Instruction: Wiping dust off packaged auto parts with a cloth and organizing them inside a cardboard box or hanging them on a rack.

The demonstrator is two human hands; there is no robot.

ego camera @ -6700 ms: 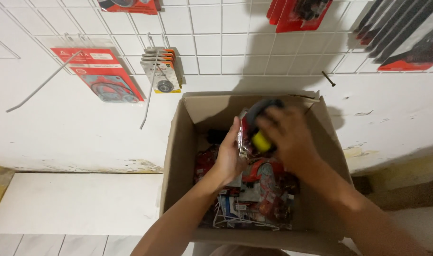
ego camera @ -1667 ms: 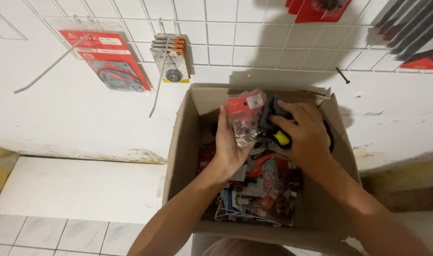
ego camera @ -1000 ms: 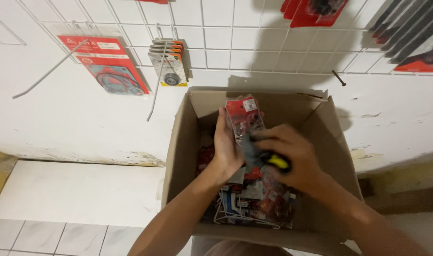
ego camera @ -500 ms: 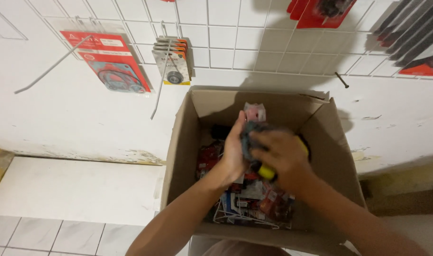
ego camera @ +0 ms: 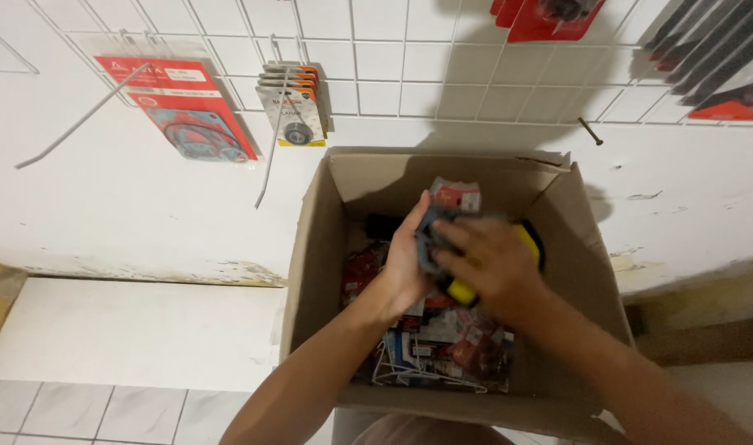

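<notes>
Both my hands are inside an open cardboard box (ego camera: 310,272) that stands against a white wall. My left hand (ego camera: 405,259) holds a stack of small red-topped blister packs (ego camera: 456,198) upright. My right hand (ego camera: 487,264) grips a black and yellow tool (ego camera: 461,290) and also touches the front of the stack, fingers spread over it. Below the hands the box holds several more red and blue packaged parts (ego camera: 455,342).
On a white wire grid above the box hang a red pack with rings (ego camera: 182,107), a stack of carded parts (ego camera: 290,103), more red packs (ego camera: 549,16) and dark tools (ego camera: 714,62). Long bare hooks (ego camera: 75,124) stick out at left. White tiled floor lies at lower left.
My right hand with the black and yellow tool came from beside the packs to cover their front. The stack dropped a little lower into the box.
</notes>
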